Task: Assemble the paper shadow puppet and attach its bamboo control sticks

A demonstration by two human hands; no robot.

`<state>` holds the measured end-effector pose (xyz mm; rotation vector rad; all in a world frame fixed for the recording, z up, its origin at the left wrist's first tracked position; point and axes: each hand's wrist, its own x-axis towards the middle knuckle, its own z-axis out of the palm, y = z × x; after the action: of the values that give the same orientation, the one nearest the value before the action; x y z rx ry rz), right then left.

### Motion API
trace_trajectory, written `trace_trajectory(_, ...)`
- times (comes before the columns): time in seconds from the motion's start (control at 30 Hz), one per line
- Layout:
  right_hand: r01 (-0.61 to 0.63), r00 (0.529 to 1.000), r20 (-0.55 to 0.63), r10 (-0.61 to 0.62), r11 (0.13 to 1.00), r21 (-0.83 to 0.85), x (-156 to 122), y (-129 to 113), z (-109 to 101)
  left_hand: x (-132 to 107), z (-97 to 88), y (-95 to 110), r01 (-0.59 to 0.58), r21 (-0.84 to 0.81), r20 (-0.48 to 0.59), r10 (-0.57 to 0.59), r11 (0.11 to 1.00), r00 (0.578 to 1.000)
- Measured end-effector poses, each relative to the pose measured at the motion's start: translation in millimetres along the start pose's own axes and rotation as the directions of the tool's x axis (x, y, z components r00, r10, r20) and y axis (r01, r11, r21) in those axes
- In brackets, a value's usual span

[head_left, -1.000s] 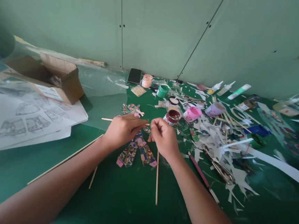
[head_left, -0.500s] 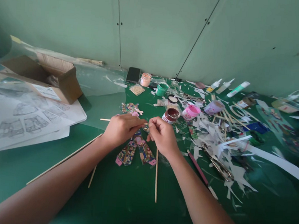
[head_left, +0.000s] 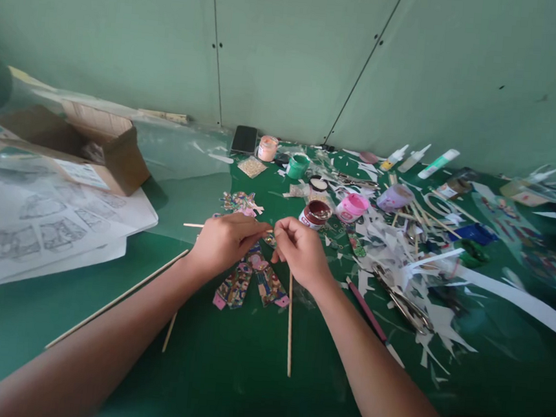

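My left hand (head_left: 224, 241) is closed in a pinch over a colourful painted paper puppet (head_left: 252, 278) that lies flat on the green table (head_left: 225, 372). A thin wooden stick (head_left: 193, 225) pokes out to the left from under its fingers. My right hand (head_left: 301, 253) is also closed, fingertips pinched next to the left hand's fingertips, over the puppet's upper part. A second wooden stick (head_left: 290, 326) runs from under the right hand toward me. What the fingertips pinch is too small to make out.
A brown paint pot (head_left: 315, 214), a pink pot (head_left: 352, 208) and a green pot (head_left: 297, 166) stand behind the hands. White paper scraps and scissors (head_left: 403, 304) cover the right. A cardboard box (head_left: 79, 146) and printed sheets (head_left: 37, 226) lie left. A long stick (head_left: 114, 301) lies along my left forearm.
Both hands stay pinched together over the puppet; only the camera has shifted slightly.
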<state>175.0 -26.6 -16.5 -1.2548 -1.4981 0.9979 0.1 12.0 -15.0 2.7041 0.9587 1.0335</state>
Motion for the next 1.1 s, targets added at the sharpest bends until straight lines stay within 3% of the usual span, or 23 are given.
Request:
trace_trajectory(0.2,0.049,0.998,-0.031,-0.053,0.991,-0.125,-0.2,-3.1,-1.2,3.4,-3.4,-2.5,0.037,-0.050,0.091,-0.032,0.998,0.995)
trace_trajectory(0.53,0.001,1.000,0.003,-0.001,0.999,-0.050,-0.3,-1.9,0.3,-1.9,-0.8,0.3,-0.007,0.048,-0.054,0.010,0.999,0.999)
trace_trajectory(0.77,0.064,0.997,-0.033,-0.071,0.982,-0.178,-0.2,-3.2,1.5,4.3,-5.0,-4.9,0.003,-0.042,0.097,0.001,0.999,0.995)
trace_trajectory(1.0,0.000,1.000,-0.007,0.000,0.999,-0.047,-0.4,-0.5,2.0,-1.1,0.6,-2.6,-0.010,0.002,-0.061,0.010,1.000,0.998)
trace_trajectory(1.1,-0.014,1.000,-0.022,0.014,1.000,-0.005,0.9,-0.2,1.9,-1.0,1.6,-2.4,0.024,-0.001,-0.064,-0.024,1.000,0.998)
